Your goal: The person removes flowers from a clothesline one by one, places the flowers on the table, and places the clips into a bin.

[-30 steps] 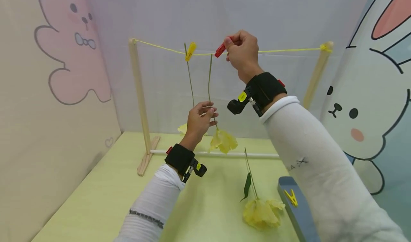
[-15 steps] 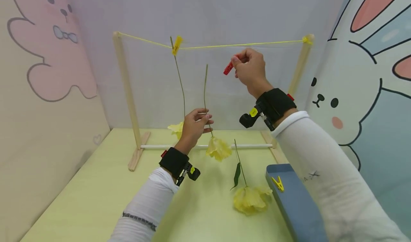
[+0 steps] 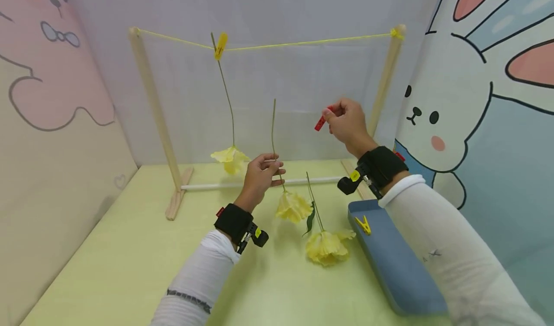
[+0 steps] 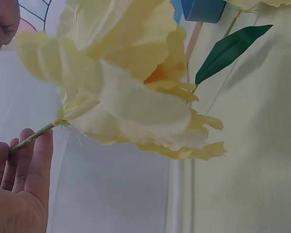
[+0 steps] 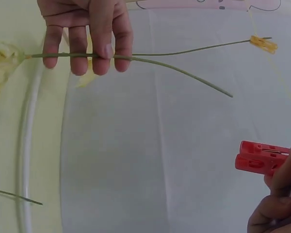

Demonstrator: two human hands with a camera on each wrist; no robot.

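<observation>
Pinching a red clothespin [image 3: 321, 122] in fingertips, right hand [image 3: 346, 123] is raised below the yellow string line [image 3: 303, 43], not touching it. Left hand [image 3: 259, 174] pinches the stem of a yellow artificial flower [image 3: 293, 206], bloom hanging down above the bench [image 3: 130, 268], stem pointing up. Another yellow flower [image 3: 229, 154] hangs from the line by a yellow clothespin [image 3: 221, 45], far left. Third flower [image 3: 325, 246] lies on the bench just left of a blue tray [image 3: 398, 278] holding a yellow clip [image 3: 362, 224].
</observation>
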